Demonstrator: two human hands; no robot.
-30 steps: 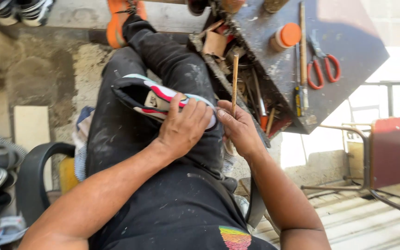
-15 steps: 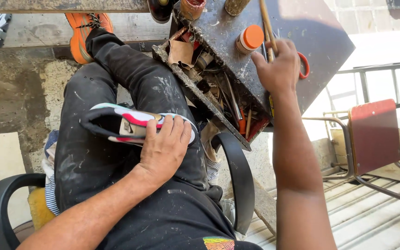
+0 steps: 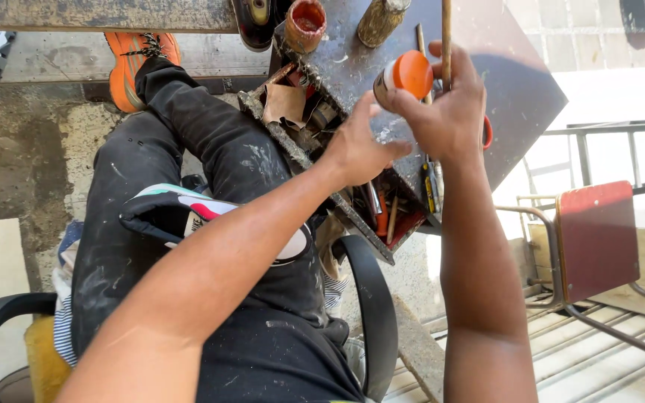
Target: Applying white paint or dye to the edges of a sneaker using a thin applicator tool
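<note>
Both hands meet over the dark metal workbench top [image 3: 502, 82]. Right hand [image 3: 453, 112] is clamped on a small jar with an orange round lid [image 3: 404, 75], lifted clear of the bench, and also pinches a thin wooden stick [image 3: 446, 30] upright between the fingers, so jar and stick share one hand. Left hand [image 3: 356, 149] has fingers apart, thumb and fingertip touching the jar's side, placed as if to steady or turn it. White sneaker with red and green trim [image 3: 188, 213] lies on the lap, nobody holding it. Near the jar: rusty red-brown pot [image 3: 306, 22], mottled bottle [image 3: 378, 19], cluttered tool tray [image 3: 382, 213] under the bench edge. Red-topped metal stool [image 3: 599, 239] stands well apart, right.
</note>
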